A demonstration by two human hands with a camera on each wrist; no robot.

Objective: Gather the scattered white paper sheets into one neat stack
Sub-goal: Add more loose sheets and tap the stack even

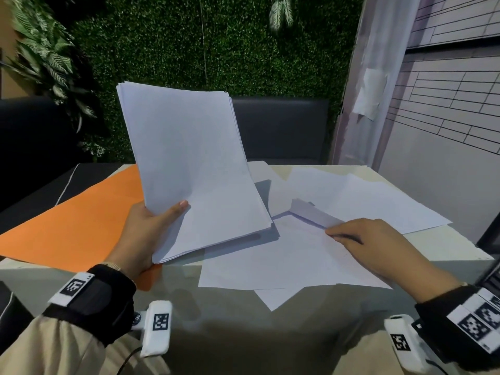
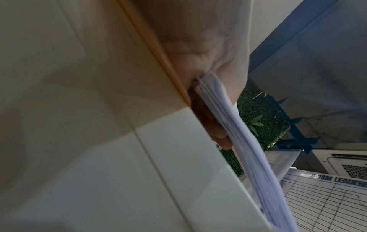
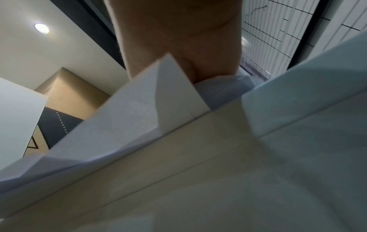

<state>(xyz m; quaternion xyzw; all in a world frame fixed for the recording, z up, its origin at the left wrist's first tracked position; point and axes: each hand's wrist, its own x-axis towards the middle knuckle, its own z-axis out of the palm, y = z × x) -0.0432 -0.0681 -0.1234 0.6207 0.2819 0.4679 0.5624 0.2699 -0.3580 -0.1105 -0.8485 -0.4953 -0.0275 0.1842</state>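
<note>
My left hand (image 1: pixel 146 231) grips a thick stack of white paper (image 1: pixel 189 163) by its near left corner, thumb on top, and holds it tilted up above the table. The left wrist view shows the stack (image 2: pixel 238 133) edge-on between the thumb and fingers (image 2: pixel 220 138). Several loose white sheets (image 1: pixel 270 261) lie overlapping on the right half of the table, with more sheets (image 1: pixel 365 201) farther back. My right hand (image 1: pixel 332 234) lies on these sheets and pinches the curled-up edge of one loose sheet (image 1: pixel 311 212). In the right wrist view a raised sheet corner (image 3: pixel 149 102) stands before the palm (image 3: pixel 178 39).
An orange sheet (image 1: pixel 75 226) covers the table's left side, partly under the held stack. The pale table (image 1: pixel 243 334) ends at dark seats (image 1: pixel 281 125) and a green hedge wall. A tiled wall and a dark object (image 1: pixel 489 239) close in the right.
</note>
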